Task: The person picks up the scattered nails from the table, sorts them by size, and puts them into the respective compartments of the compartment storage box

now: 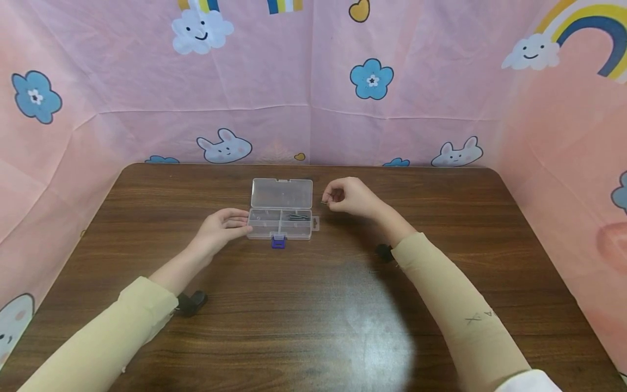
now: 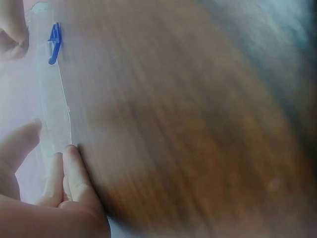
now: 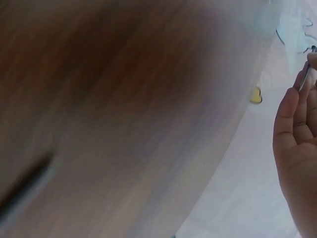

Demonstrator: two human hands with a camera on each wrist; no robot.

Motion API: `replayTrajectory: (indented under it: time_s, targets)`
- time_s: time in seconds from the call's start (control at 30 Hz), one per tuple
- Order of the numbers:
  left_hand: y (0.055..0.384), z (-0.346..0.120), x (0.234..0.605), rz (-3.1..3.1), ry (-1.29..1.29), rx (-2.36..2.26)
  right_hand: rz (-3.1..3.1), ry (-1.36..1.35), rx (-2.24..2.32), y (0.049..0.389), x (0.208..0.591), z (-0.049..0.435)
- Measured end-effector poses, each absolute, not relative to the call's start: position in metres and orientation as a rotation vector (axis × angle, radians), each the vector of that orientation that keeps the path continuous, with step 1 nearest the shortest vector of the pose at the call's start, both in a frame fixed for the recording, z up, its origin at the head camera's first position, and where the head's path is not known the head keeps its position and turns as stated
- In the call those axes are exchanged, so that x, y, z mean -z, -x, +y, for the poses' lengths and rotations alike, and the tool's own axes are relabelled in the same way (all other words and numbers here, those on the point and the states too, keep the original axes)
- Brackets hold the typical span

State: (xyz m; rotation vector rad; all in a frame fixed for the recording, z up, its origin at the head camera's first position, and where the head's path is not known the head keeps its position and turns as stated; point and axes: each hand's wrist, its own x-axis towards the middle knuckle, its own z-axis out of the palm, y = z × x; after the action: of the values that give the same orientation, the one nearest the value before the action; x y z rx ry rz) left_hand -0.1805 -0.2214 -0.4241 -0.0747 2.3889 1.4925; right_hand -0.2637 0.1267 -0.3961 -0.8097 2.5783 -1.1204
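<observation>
1. We find the clear plastic box [image 1: 302, 237] on the brown wooden table [image 1: 313, 310], a little left of its middle and toward the far edge.
2. We note its lid [image 1: 281, 193] open, on the side away from the person. The blue latch [image 1: 278, 242] juts from the near side, and a hanging tab [image 1: 315, 223] from the right end.
3. We see several thin, dark nails [image 1: 297, 216] in the far right compartment; whether any are screws we cannot tell.
4. We observe the left hand [image 1: 215, 231] at the left end of the box, fingers extended and unclenched, fingertips touching its wall.
5. We observe the right hand [image 1: 350, 197] just right of the lid and apart from it. Its thumb and fingertips pinch a slim metal piece [image 3: 304, 78], best seen in the right wrist view.
6. We record one more thin piece [image 1: 374, 271] lying on the table, near the right sleeve [image 1: 441, 288] and well apart from the box.
7. We note pink cloth [image 1: 274, 81] behind, printed with flowers, rabbits, clouds and rainbows.
</observation>
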Motion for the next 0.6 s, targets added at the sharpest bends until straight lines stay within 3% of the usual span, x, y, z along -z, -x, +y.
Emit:
replayTrajectory:
  time_s: [0.6]
  targets:
    - [0.181,-0.221,0.425,2.394,0.072,-1.488,2.534,0.968,1.064,0.262,0.396,0.079]
